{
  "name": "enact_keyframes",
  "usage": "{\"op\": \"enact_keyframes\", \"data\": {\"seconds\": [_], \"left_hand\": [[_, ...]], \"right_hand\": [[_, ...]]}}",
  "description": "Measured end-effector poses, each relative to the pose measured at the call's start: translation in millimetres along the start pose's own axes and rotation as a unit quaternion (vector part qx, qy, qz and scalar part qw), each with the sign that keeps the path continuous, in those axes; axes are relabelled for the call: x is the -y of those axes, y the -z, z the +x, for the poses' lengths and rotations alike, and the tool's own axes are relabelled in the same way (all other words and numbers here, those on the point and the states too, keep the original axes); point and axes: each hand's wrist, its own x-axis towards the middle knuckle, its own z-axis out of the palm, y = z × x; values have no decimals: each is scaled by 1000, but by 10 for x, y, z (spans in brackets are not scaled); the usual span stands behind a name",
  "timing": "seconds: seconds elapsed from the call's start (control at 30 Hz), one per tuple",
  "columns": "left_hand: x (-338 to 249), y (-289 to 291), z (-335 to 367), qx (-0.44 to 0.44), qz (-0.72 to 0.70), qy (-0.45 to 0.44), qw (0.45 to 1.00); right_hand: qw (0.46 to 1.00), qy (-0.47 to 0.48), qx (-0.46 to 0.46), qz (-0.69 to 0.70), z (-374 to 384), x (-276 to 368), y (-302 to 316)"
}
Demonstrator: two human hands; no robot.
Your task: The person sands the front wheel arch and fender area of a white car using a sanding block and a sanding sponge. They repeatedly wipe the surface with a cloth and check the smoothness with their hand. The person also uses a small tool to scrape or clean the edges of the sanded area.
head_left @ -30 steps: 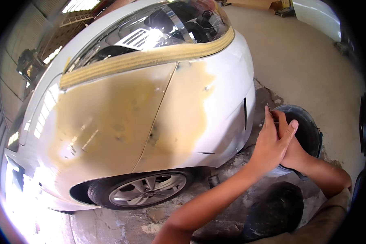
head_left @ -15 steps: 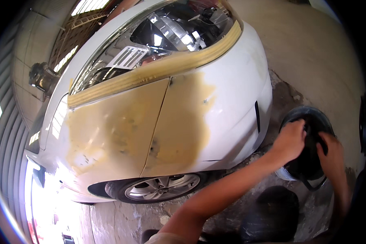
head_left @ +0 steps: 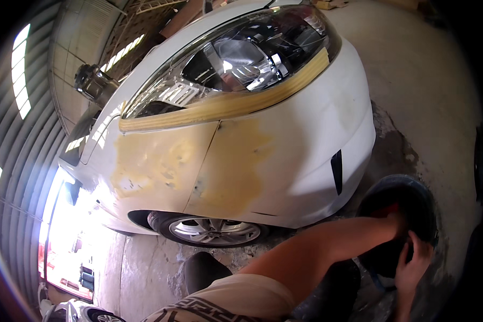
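Observation:
My left arm stretches over to a dark bucket (head_left: 432,212) at the lower right. The left hand (head_left: 396,222) is down inside it, its fingers out of sight in the shadow. Something red (head_left: 383,211) shows in the bucket beside that hand; its kind cannot be made out. My right hand (head_left: 416,264) is at the bucket's near right side, thumb and fingers apart, with nothing visible in them. Left of the bucket stands a white car (head_left: 327,139), its fender and bumper bearing dull yellow-tan patches (head_left: 233,172). Yellow tape (head_left: 241,104) runs below the headlight (head_left: 252,61).
The car's front wheel (head_left: 214,231) lies between the patched panels and my arm. My dark-clad knee (head_left: 204,271) is close to it. Wet-looking concrete (head_left: 394,139) borders the bumper. A corrugated wall (head_left: 16,155) rises at the left, by a bright opening.
My left hand has gone from above the bucket's opening down into it. The red thing now shows inside. The whole view has shifted, with the bucket lower in it.

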Motion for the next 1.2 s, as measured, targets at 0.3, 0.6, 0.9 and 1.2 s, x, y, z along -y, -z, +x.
{"op": "enact_keyframes", "data": {"seconds": [0.3,0.6,0.9,1.2], "left_hand": [[298,-115,-14,72,36,2,997],[217,958,-744,68,40,-68,995],[902,2548,-3074,-398,-122,-171,893],[1420,3420,-5439,-589,-64,92,800]], "right_hand": [[998,15,60,25,20,27,102],[998,41,38,14,-14,-55,88],[998,4,62,-29,-59,-124,6],[989,-77,121,-22,-75,279,-45]]}}
